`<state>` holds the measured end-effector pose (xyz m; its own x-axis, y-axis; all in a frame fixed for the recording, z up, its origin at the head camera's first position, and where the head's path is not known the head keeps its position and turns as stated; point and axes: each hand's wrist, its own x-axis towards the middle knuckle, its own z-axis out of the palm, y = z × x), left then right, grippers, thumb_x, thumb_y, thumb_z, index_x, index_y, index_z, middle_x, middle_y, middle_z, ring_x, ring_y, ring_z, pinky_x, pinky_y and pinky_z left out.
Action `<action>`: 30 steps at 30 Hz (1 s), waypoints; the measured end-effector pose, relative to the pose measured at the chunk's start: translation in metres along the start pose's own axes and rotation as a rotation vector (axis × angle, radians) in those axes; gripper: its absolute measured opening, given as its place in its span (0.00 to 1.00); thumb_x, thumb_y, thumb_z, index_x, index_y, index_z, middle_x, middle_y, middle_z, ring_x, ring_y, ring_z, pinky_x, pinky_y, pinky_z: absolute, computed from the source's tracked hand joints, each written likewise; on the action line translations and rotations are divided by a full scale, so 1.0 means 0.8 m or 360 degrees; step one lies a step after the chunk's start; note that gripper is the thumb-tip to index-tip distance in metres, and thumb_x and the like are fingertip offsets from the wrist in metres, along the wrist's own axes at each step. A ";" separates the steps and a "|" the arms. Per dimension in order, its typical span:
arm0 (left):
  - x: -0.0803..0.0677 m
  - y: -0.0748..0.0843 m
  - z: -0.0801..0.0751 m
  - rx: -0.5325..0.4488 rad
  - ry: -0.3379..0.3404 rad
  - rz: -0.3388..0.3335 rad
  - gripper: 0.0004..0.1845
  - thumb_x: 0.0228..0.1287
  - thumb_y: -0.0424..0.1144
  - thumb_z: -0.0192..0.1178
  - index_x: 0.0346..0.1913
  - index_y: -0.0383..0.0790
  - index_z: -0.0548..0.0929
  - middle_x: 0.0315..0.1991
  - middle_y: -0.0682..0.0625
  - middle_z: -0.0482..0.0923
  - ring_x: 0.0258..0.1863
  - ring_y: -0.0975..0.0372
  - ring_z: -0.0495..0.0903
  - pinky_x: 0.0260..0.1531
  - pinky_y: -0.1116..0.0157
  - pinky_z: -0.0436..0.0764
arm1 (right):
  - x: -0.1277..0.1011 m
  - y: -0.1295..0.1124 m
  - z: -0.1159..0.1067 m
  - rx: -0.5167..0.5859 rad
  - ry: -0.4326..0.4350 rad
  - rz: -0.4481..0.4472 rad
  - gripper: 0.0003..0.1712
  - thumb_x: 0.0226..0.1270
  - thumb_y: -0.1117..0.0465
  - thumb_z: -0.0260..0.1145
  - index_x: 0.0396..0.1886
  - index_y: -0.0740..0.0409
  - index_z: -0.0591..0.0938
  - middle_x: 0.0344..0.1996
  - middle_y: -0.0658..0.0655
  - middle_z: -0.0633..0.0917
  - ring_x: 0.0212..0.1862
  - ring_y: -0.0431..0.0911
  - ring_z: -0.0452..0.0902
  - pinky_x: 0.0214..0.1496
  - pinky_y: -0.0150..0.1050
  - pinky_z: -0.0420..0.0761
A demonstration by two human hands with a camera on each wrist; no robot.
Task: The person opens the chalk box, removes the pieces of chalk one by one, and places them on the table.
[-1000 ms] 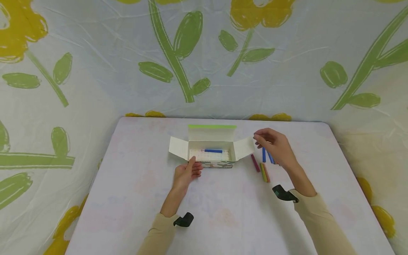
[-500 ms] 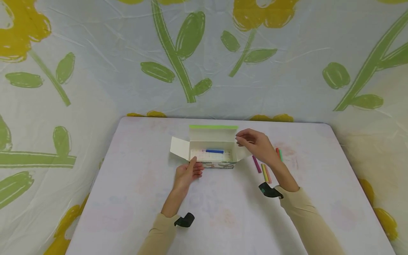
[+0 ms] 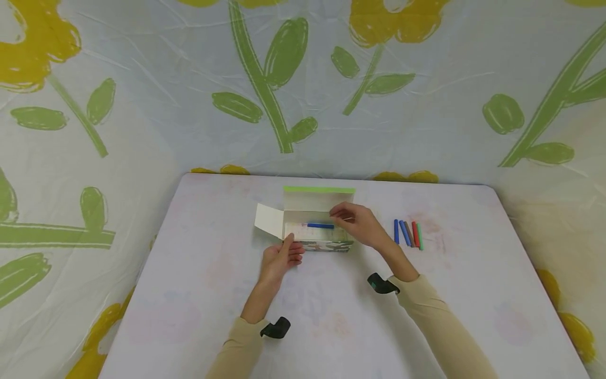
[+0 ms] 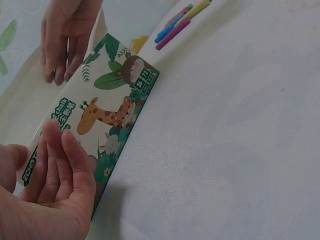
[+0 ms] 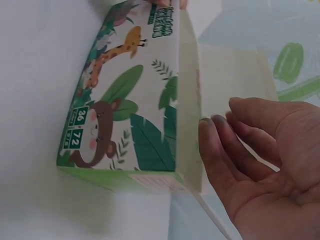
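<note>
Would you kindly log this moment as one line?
left hand touches box front | right hand over open box, empty | blue stick inside | sticks on table

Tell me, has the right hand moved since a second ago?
Yes. The right hand has shifted left, from above the loose crayons to the open box, where it now covers the right flap. The left hand stays at the box front.

On the printed front of the box (image 5: 125, 115) we read "36" and "72" in small squares beside the bear. A line of capital lettering runs along its top edge, too blurred for us to read.
</note>
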<state>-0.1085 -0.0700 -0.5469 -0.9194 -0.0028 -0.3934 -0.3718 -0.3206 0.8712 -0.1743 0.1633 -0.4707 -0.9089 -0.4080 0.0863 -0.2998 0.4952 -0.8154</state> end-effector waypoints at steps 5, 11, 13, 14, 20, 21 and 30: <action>-0.001 0.001 -0.001 0.0002 -0.0002 0.0007 0.29 0.77 0.51 0.59 0.47 0.20 0.83 0.32 0.46 0.86 0.28 0.65 0.82 0.33 0.70 0.84 | 0.010 0.001 0.015 0.0035 -0.0132 -0.0006 0.12 0.72 0.69 0.67 0.51 0.72 0.83 0.44 0.64 0.87 0.48 0.56 0.83 0.57 0.55 0.83; 0.001 -0.002 -0.001 -0.0030 -0.0004 0.0018 0.29 0.77 0.50 0.60 0.46 0.19 0.83 0.30 0.47 0.86 0.26 0.66 0.82 0.32 0.70 0.84 | 0.023 0.015 0.030 0.0035 -0.0328 -0.0083 0.12 0.70 0.69 0.70 0.49 0.74 0.82 0.43 0.65 0.86 0.47 0.56 0.83 0.54 0.51 0.84; 0.002 -0.003 -0.001 -0.0045 -0.0012 0.0022 0.28 0.77 0.50 0.60 0.46 0.18 0.83 0.30 0.47 0.86 0.26 0.66 0.82 0.31 0.70 0.84 | 0.029 0.018 0.035 0.0021 -0.0401 -0.0104 0.12 0.69 0.70 0.70 0.49 0.74 0.83 0.43 0.66 0.86 0.46 0.55 0.83 0.53 0.47 0.84; 0.003 -0.003 -0.002 -0.0051 -0.0018 0.0031 0.29 0.77 0.50 0.60 0.46 0.18 0.83 0.30 0.47 0.86 0.25 0.66 0.82 0.31 0.70 0.84 | 0.031 0.019 0.036 0.0027 -0.0443 -0.0106 0.12 0.69 0.70 0.70 0.49 0.74 0.83 0.44 0.66 0.86 0.47 0.55 0.83 0.52 0.46 0.84; 0.003 -0.003 0.000 -0.0071 -0.0009 0.0035 0.27 0.78 0.49 0.59 0.44 0.19 0.83 0.29 0.48 0.86 0.25 0.66 0.82 0.30 0.70 0.84 | 0.045 0.021 0.040 -0.0040 -0.0670 -0.0128 0.11 0.70 0.71 0.69 0.49 0.74 0.83 0.44 0.67 0.86 0.46 0.52 0.84 0.51 0.43 0.84; 0.003 -0.003 0.000 -0.0072 -0.0004 0.0033 0.27 0.78 0.48 0.59 0.44 0.19 0.83 0.29 0.48 0.86 0.24 0.66 0.82 0.30 0.70 0.84 | 0.048 0.021 0.040 -0.0072 -0.0702 -0.0141 0.11 0.70 0.71 0.68 0.48 0.73 0.84 0.44 0.67 0.87 0.45 0.52 0.83 0.51 0.43 0.84; 0.000 -0.004 0.005 -0.0092 0.0052 0.0047 0.27 0.79 0.47 0.57 0.44 0.18 0.83 0.28 0.47 0.86 0.24 0.66 0.82 0.32 0.69 0.85 | 0.064 0.031 0.050 -0.0276 -0.0921 -0.0115 0.07 0.69 0.74 0.67 0.45 0.69 0.87 0.40 0.60 0.88 0.42 0.47 0.83 0.48 0.39 0.84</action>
<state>-0.1083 -0.0648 -0.5485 -0.9248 -0.0437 -0.3780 -0.3358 -0.3739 0.8646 -0.2170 0.1240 -0.5092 -0.5940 -0.7718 -0.2268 -0.4418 0.5486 -0.7098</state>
